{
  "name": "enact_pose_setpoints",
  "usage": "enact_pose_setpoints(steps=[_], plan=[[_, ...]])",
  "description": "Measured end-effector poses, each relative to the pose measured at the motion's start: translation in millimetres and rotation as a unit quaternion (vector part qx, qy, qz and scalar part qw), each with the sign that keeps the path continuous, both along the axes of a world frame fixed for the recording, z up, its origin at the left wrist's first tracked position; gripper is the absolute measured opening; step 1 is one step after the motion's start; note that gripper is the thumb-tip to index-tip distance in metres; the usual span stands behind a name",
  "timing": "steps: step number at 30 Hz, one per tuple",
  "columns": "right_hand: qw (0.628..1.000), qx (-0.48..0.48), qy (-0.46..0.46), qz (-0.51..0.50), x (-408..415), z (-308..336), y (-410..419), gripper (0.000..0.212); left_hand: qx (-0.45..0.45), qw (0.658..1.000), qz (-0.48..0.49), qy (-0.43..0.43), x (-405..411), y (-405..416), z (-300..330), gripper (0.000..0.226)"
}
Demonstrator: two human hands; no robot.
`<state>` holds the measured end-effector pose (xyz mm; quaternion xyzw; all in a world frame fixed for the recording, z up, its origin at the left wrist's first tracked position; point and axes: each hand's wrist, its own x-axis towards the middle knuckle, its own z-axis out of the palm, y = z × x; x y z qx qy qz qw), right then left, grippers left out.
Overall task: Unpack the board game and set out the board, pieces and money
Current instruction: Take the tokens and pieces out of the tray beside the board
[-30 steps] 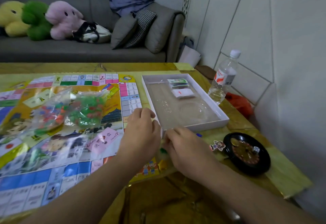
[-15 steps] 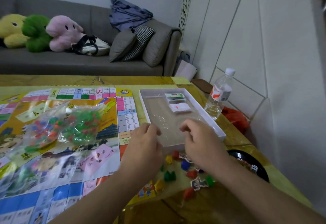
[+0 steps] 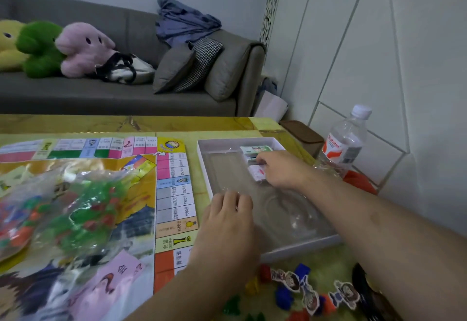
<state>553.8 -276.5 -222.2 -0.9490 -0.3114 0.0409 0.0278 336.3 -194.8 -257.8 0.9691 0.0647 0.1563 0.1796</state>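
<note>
Yellow table (image 3: 265,124), board (image 3: 171,194) spread at left: my right hand (image 3: 280,171), nearer than the left, reaches into the box (image 3: 202,159) and curls its fingers over the card stacks (image 3: 252,151) in the far corner, while my left hand (image 3: 228,222) rests open on the near rim.

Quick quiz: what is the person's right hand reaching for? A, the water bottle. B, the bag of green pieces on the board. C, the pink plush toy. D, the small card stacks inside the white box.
D: the right hand is on the card stacks inside the white box.
</note>
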Motion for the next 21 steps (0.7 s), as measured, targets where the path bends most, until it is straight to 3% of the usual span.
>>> enact_pose_setpoints(steps=[12, 21], plan=[[0.998, -0.059, 0.026, -0.01, 26.0, 0.8, 7.9, 0.028, -0.019, 1.0, 0.015, -0.002, 2.5, -4.3, -4.0, 0.032], [0.993, -0.114, -0.022, 0.024, 18.3, 10.5, 10.6, 0.029, -0.012, 1.0, 0.016, -0.001, 2.0, -3.3, -6.6, 0.033]])
